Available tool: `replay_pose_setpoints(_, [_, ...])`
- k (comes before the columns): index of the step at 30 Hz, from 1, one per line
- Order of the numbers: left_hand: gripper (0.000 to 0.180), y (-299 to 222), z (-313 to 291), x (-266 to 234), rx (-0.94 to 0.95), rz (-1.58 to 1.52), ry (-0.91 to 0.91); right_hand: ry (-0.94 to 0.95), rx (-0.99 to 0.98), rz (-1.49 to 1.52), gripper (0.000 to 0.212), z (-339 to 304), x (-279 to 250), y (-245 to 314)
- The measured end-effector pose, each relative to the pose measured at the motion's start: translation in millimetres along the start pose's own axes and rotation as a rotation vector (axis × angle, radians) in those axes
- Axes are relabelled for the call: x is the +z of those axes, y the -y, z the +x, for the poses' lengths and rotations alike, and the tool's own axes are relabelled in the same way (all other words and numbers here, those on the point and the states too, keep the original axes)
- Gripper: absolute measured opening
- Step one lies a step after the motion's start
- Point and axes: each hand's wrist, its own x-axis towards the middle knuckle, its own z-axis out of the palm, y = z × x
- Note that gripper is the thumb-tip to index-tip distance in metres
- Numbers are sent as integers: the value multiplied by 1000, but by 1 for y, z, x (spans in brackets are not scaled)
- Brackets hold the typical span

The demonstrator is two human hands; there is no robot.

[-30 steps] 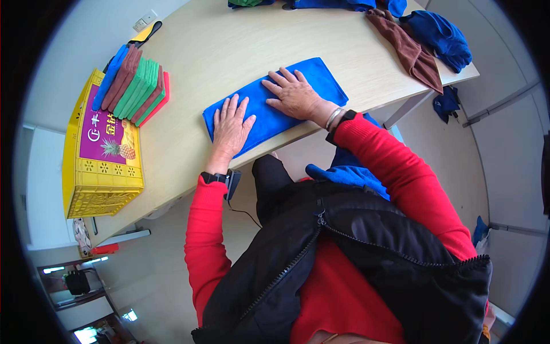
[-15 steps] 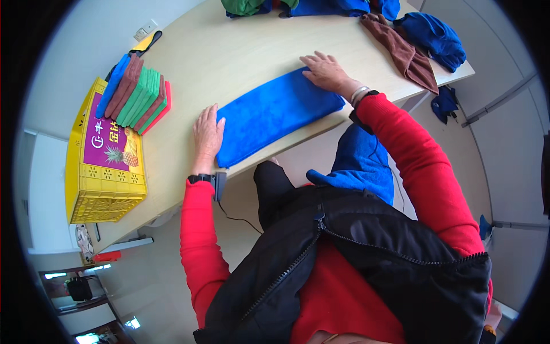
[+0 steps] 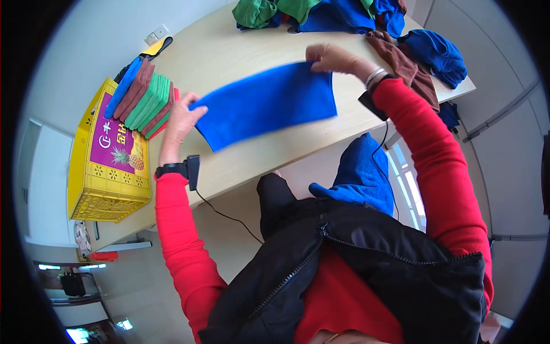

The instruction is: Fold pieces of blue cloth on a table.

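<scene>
A folded blue cloth (image 3: 266, 104) is stretched between both hands over the table, its long far edge gripped at the two corners. My left hand (image 3: 181, 121) pinches the far left corner, thumb on top. At the far right corner my right hand (image 3: 333, 59) has its fingers closed on the edge. The cloth's near edge hangs toward the table's front. To the left of my left hand stands a row of folded cloths (image 3: 143, 100) in blue, brown, green and red, leaning beside a yellow crate.
The yellow crate (image 3: 109, 198) with a purple printed panel sits at the table's left end. Crumpled blue and green cloths (image 3: 332, 16) lie along the far edge. A brown cloth (image 3: 404, 66) and a bunched blue one (image 3: 435, 54) lie at the right. Blue fabric (image 3: 358, 178) covers my lap.
Both hands lay flat at the cloth's ends before. Now they grip its far corners and have lifted it off the table, moving it slightly left and away from me.
</scene>
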Motion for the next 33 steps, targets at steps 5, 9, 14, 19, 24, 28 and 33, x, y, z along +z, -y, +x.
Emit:
replay_pose_setpoints(5, [18,-34,-43,7,378,516,-424,-477,-372,-335,18,-42,6,36])
replay_pose_setpoints(9, [25,-1,-90,72,440,779,-284,-395,-447,-476,21,-100,76,13])
replay_pose_setpoints(14, [30,13,-141,101,345,681,-216,-281,-389,-408,19,-138,111,16])
replay_pose_setpoints(19, [27,0,-151,92,279,712,-103,-25,-306,-342,15,-144,84,37])
replay_pose_setpoints(24, [13,-19,-139,88,182,512,-62,-2,-120,-175,29,-111,98,68])
replay_pose_setpoints(28, [24,-21,-96,135,167,407,-242,-202,-250,-336,45,-74,155,73])
replay_pose_setpoints(33, [52,1,-80,166,224,668,-109,-174,-117,-505,58,-63,178,61])
